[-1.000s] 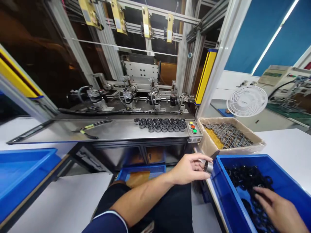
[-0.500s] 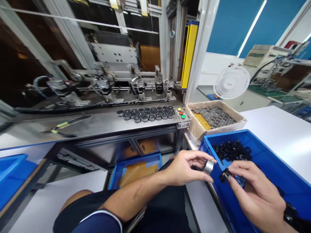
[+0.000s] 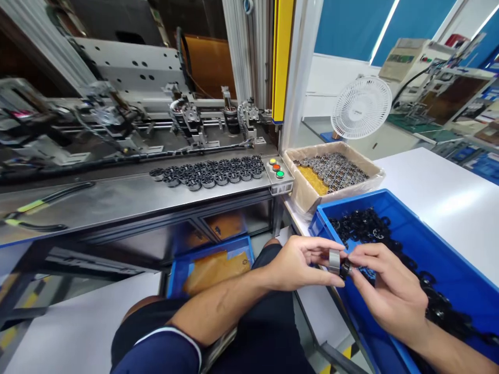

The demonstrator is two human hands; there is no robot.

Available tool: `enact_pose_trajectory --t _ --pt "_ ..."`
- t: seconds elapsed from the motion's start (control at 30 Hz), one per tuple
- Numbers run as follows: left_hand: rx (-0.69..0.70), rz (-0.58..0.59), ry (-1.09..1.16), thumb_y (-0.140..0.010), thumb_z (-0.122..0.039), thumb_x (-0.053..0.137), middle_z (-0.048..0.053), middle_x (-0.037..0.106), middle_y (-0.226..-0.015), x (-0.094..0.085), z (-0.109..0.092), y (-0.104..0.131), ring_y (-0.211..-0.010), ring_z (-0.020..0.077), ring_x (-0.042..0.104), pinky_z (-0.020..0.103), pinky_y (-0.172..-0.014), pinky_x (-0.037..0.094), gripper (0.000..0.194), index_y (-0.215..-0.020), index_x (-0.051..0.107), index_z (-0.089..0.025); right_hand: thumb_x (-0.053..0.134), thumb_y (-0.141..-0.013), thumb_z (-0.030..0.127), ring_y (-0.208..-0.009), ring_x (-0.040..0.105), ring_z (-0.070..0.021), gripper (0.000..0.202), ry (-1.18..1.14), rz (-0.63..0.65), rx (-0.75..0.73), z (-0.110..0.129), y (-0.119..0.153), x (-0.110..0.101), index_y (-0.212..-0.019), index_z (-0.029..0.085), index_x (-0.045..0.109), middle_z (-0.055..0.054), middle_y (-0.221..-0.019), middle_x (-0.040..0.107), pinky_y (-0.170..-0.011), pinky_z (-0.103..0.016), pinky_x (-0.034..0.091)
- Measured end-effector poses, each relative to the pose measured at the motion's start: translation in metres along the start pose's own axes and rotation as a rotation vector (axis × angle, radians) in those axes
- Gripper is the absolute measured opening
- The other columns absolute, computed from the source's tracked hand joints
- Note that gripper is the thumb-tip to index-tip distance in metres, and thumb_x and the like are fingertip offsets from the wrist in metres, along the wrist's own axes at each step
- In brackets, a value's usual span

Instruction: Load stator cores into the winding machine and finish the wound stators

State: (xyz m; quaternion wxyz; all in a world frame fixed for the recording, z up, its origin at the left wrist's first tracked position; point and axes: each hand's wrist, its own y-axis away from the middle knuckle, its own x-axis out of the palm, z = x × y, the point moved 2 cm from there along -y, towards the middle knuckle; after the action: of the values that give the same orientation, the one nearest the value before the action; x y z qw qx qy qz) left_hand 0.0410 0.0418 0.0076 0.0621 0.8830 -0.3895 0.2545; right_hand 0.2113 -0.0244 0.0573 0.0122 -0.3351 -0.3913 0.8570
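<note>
Between the fingers and thumb of my left hand [image 3: 298,264] is a short grey metal ring [image 3: 334,261], held near the blue bin's left edge. My right hand [image 3: 384,283] pinches a small black plastic part [image 3: 345,268] against or very close to the ring's right side; whether they are joined I cannot tell. Under and beyond my right hand, the blue bin [image 3: 405,205] holds many loose black parts [image 3: 360,226].
A lined carton [image 3: 300,192] of grey round parts stands behind the bin. On the metal ledge [image 3: 117,208] lie rows of dark round parts [image 3: 210,171], a button box [image 3: 278,176] and green-handled pliers [image 3: 42,208]. A blue tray [image 3: 249,246] sits below; a white fan [image 3: 360,108] stands behind.
My right hand has moved left, bringing the black part up to the ring in my left hand. The camera view has shifted right and closer to the ledge.
</note>
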Motion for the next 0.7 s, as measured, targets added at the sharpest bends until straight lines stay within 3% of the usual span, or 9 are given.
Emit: enact_pose_trajectory --t 0.2,0.4,0.53,0.7 --pt "-0.104 0.018 0.002 -0.065 -0.031 0.09 0.008 0.075 -0.097 0.004 0.004 0.003 -0.086 0.0159 0.071 0.03 -0.085 0.056 0.068 -0.127 0.067 -0.014 0.065 -0.083 -0.002 -0.086 0.066 -0.018 0.033 0.048 0.015 0.016 -0.001 -0.003 0.004 -0.107 0.02 0.067 -0.007 -0.097 0.066 -0.072 -0.031 0.056" --pt "-0.082 -0.017 -0.01 -0.063 -0.025 0.091 0.006 0.074 -0.093 0.003 0.007 0.005 -0.082 0.0143 0.069 0.031 -0.086 0.055 0.067 -0.124 0.067 -0.013 0.064 -0.083 -0.002 -0.091 0.066 -0.0201 0.037 0.027 0.061 0.015 -0.001 -0.001 0.005 -0.113 0.019 0.065 -0.008 -0.101 0.065 -0.075 -0.033 0.056" --pt "-0.001 -0.054 -0.05 -0.062 -0.023 0.092 0.008 0.074 -0.097 -0.001 0.0 0.006 -0.086 0.0157 0.07 0.031 -0.085 0.054 0.058 -0.115 0.069 -0.012 0.067 -0.081 0.001 -0.101 0.063 -0.0245 0.054 0.074 0.167 -0.095 -0.001 0.0 0.006 -0.133 0.012 0.053 -0.016 -0.113 0.062 -0.08 -0.037 0.058" --pt "-0.026 -0.061 -0.067 -0.058 -0.029 0.094 0.006 0.072 -0.089 -0.003 -0.004 0.01 -0.081 0.0154 0.069 0.033 -0.085 0.053 0.061 -0.112 0.071 -0.011 0.066 -0.082 0.0 -0.099 0.065 -0.0253 0.046 0.266 0.145 -0.274 0.0 -0.001 0.008 -0.126 0.01 0.058 -0.016 -0.108 0.063 -0.082 -0.039 0.058"
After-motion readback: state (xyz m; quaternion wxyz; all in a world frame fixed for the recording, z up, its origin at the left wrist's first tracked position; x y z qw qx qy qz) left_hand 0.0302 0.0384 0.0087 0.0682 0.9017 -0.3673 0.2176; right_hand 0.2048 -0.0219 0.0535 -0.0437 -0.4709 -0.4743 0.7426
